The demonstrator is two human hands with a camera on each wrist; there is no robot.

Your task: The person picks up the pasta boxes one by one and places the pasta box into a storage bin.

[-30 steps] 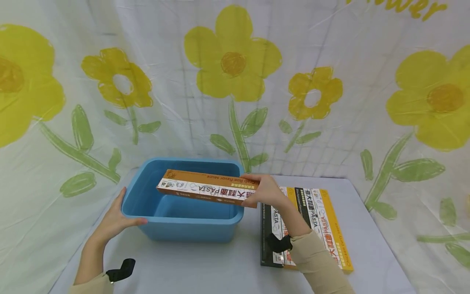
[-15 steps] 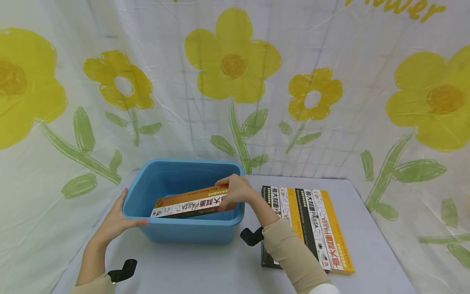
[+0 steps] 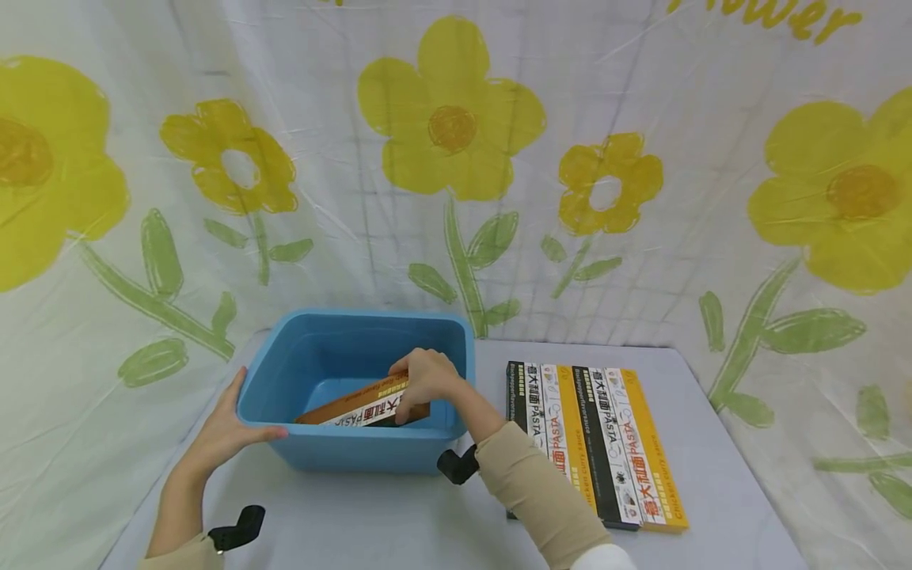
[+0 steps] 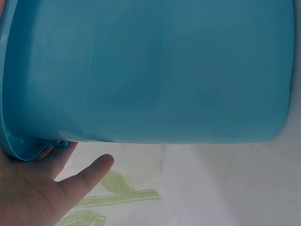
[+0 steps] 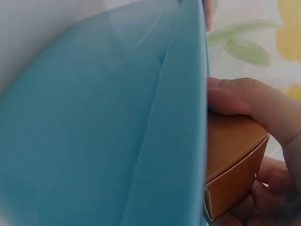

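The left hand [image 3: 224,431] is being rested, fingers straight and thumb over the rim, against the near-left corner of the blue plastic rectangular tub [image 3: 356,455], w/ the tub wall filling the left wrist view. Inside the tub, the long orange-and-white cardboard pasta box [image 3: 352,405] is being pinched at its right end by the right hand [image 3: 422,378], fingers curled over the top, box tilted w/ its left end lower. Box is judged light and stiff but crushable, best gripped near an end or mid-length across the narrow faces; behind and to the right, a row of flat black and yellow pasta boxes [image 3: 606,431] is lying on the grey table [image 3: 712,475].

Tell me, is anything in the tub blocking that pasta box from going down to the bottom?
Nothing visible does. The right hand holds the orange pasta box tilted inside the blue tub, and the tub floor that shows looks bare.
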